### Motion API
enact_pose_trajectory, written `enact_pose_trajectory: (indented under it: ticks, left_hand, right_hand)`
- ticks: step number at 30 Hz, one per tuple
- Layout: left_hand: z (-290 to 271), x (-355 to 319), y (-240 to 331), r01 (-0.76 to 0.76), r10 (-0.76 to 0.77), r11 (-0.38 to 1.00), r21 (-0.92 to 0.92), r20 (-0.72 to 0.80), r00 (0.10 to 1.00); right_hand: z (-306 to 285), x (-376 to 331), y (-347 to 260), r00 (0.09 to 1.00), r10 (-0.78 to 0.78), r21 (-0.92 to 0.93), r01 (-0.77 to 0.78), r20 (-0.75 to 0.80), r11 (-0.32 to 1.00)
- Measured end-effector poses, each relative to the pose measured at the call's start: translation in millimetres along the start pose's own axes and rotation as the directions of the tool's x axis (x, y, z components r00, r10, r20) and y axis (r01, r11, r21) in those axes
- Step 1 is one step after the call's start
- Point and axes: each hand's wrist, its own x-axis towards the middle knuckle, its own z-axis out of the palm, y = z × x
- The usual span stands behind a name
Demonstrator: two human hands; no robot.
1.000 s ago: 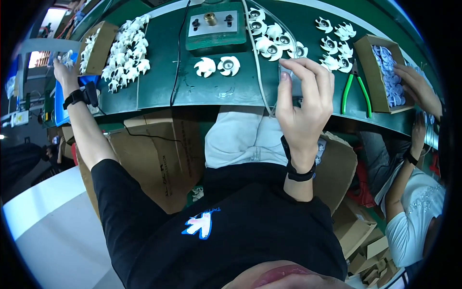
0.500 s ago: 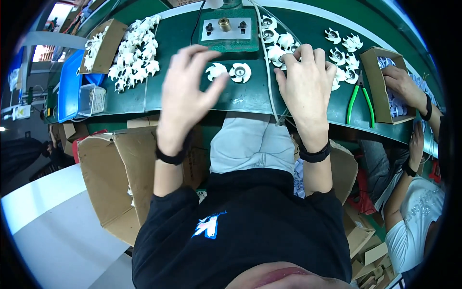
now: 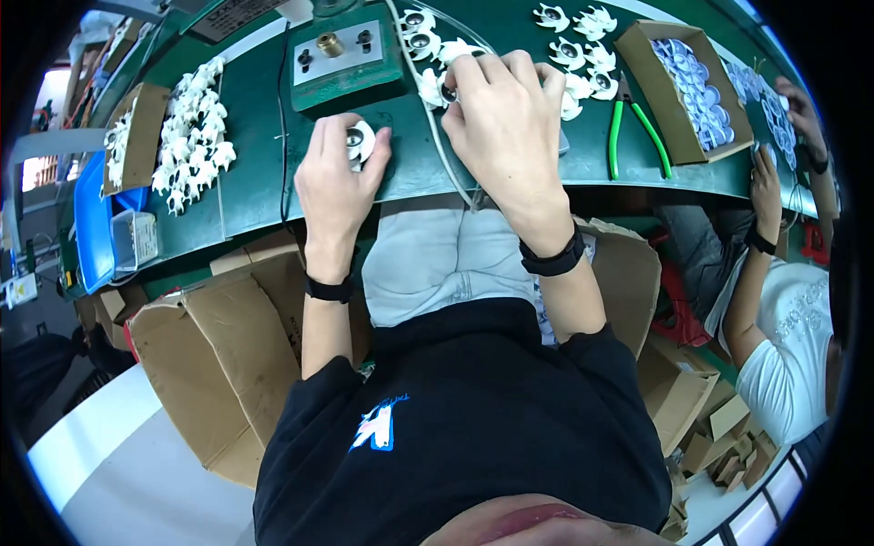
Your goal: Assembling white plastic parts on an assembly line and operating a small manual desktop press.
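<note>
My left hand point(image 3: 335, 173) is closed round a white impeller point(image 3: 365, 144) with a metal ring at its centre, low over the green bench top. Part of that impeller is hidden by the fingers. Further right, my right hand point(image 3: 510, 127) reaches over a cluster of white impellers point(image 3: 421, 44), its fingers curled down. Between its thumb and forefinger a second white impeller point(image 3: 445, 88) shows; the other fingertips are out of sight. Ahead of my left hand stands a green fixture block point(image 3: 346, 68) with a metal plate and a brass-coloured post point(image 3: 329, 44).
A pile of white impellers point(image 3: 193, 136) lies on the left beside a cardboard box point(image 3: 146, 136) and blue tray point(image 3: 92, 223). Green-handled pliers point(image 3: 615, 141) and a box of pale lilac parts point(image 3: 739, 150) sit right. A pale cable point(image 3: 428, 109) crosses the bench. A co-worker's hands point(image 3: 769, 191) are far right.
My left hand has come down and closed on an impeller that lay on the bench. My right hand stays at the cluster. The whole view has shifted, carrying the bench leftward.
</note>
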Motion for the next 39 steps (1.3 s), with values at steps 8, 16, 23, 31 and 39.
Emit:
enact_pose_trajectory:
  ticks: [8,16,23,31,39]
  left_hand:
    - [-23,5,3,0.312,-0.218,-0.699,-0.643,0.608,0.763]
    - [-10,22,60,0.129,-0.243,-0.888,-0.441,0.688,0.684]
    - [4,6,55,0.138,-0.117,-0.912,-0.385,0.568,0.815]
    - [8,6,61,0.054,-0.188,-0.887,-0.458,0.467,0.864]
    - [9,4,69,0.093,-0.252,-0.804,-0.587,0.478,0.841]
  right_hand:
    - [-14,-4,10,0.974,0.145,0.477,-0.047,-0.172,0.878]
    - [-47,-34,-20,0.989,0.129,0.824,-0.128,0.067,0.551]
    - [-39,-50,-34,0.991,0.04,0.815,-0.125,0.124,0.566]
    - [-41,-52,-43,0.994,0.074,0.787,-0.109,0.081,0.607]
    - [-28,-50,-41,0.998,-0.045,0.747,-0.009,0.053,0.664]
